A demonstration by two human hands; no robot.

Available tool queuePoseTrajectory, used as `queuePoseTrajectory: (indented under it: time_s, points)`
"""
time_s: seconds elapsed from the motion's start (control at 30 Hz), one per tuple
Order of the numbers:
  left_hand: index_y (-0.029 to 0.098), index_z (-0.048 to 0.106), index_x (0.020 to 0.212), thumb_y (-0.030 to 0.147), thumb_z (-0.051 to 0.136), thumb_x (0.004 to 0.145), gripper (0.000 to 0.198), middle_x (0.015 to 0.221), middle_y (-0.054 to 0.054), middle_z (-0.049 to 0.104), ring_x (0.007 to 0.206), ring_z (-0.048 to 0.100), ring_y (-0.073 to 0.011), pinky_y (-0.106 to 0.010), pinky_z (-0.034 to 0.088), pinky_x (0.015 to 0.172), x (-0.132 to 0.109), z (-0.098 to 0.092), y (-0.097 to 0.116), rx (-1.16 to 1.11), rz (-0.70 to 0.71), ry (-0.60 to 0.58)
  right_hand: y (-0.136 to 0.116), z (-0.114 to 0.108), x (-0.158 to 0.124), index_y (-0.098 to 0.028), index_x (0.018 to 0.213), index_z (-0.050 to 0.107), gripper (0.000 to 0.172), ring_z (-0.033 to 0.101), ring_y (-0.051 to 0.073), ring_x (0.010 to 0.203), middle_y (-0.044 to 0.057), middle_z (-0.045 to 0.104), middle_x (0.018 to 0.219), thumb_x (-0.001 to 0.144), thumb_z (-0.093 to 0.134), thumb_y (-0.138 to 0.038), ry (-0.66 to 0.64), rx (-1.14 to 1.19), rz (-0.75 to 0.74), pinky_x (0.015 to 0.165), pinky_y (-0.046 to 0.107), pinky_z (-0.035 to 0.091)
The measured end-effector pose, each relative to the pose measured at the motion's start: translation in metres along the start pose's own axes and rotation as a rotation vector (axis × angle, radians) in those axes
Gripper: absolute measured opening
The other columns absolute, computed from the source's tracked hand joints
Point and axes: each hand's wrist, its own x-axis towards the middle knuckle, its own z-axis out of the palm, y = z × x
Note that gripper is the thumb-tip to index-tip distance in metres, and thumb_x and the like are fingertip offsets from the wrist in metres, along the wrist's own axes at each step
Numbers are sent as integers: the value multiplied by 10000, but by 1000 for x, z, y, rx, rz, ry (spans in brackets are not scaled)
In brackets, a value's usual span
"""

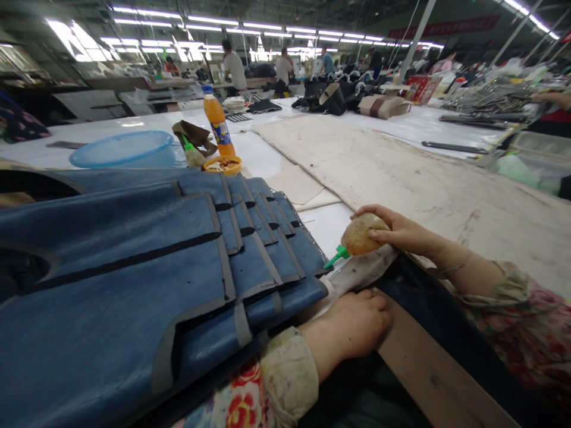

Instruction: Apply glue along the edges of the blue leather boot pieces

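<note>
Beside the blue panels (120, 321), the right hand (399, 232) grips a probably soft, light squeeze bottle (359, 235), best held mid-body; the left hand's (350, 327) hold is unclear.

The white tabletop (156, 120) spreads from the near left far back and across to the right, glossy where bare; overlapping blue panels (111, 291) with grey-edged borders cover its near left; just beyond them sit a translucent blue basin (125, 150), an upright bottle of orange drink (218, 123) and a shallow orange dish (223, 166) near its base; a broad, stained beige cloth (379, 151) lies flat across the middle and right; farther back rest black bags (328, 95), a tan bag (384, 107) and a dark strip (454, 147).
</note>
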Motion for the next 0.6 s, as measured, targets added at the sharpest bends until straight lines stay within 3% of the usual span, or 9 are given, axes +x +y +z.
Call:
queuePoseTrajectory:
  time_s: [0.37, 0.6]
  points:
    - [137, 602, 852, 184, 464, 839, 147, 901, -82, 577, 797, 540, -177, -300, 466, 647, 1, 3, 0, -9, 14, 17, 4, 14, 56, -245, 1101, 470, 508, 601, 228, 939, 36, 608, 1007, 689, 694, -438, 95, 9, -175, 843, 386, 516]
    - [133, 609, 839, 184, 485, 825, 135, 881, -79, 574, 820, 542, -191, -295, 444, 599, 0, 1, 1, -15, 3, 13, 2, -1, 19, -264, 1108, 514, 506, 619, 255, 939, 47, 633, 1051, 681, 699, -463, 3, -34, -73, 814, 385, 527]
